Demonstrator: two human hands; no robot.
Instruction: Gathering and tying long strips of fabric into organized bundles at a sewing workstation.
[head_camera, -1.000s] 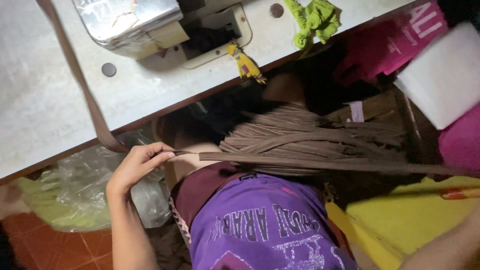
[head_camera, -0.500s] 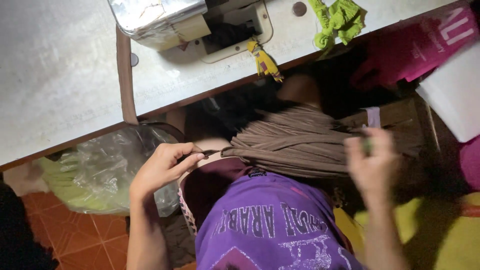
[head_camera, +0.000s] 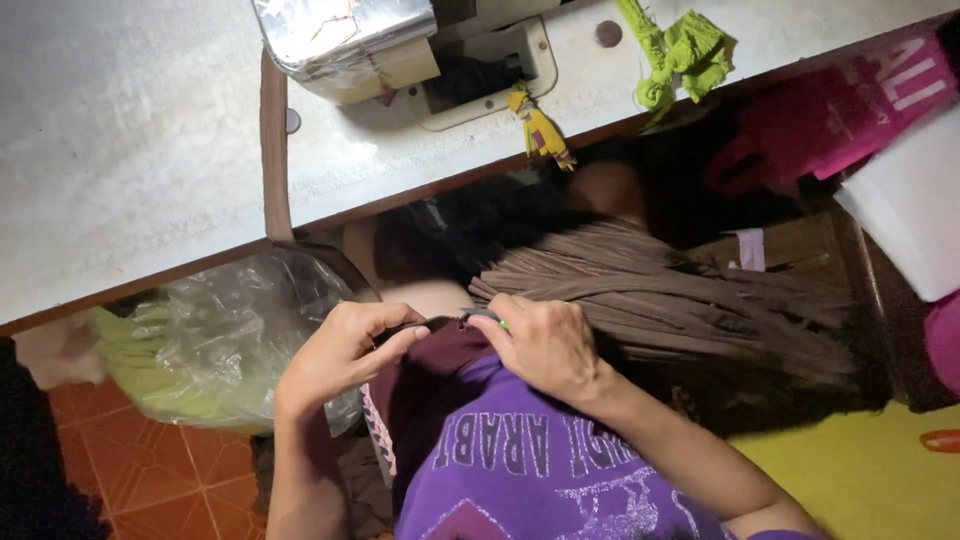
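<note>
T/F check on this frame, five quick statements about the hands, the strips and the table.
1. Both hands meet at the near end of a brown fabric strip: true. The left hand and right hand pinch it there.
2. The bundle of brown fabric strips lies on top of the white table: false. It rests below the table edge, on the person's lap.
3. A brown strap runs across the table and over its edge: true.
4. The crumpled clear plastic bag is beside the right hand: false. It sits by the left hand.
5. The green cloth scrap lies on the orange tile floor: false. It lies on the table.
</note>
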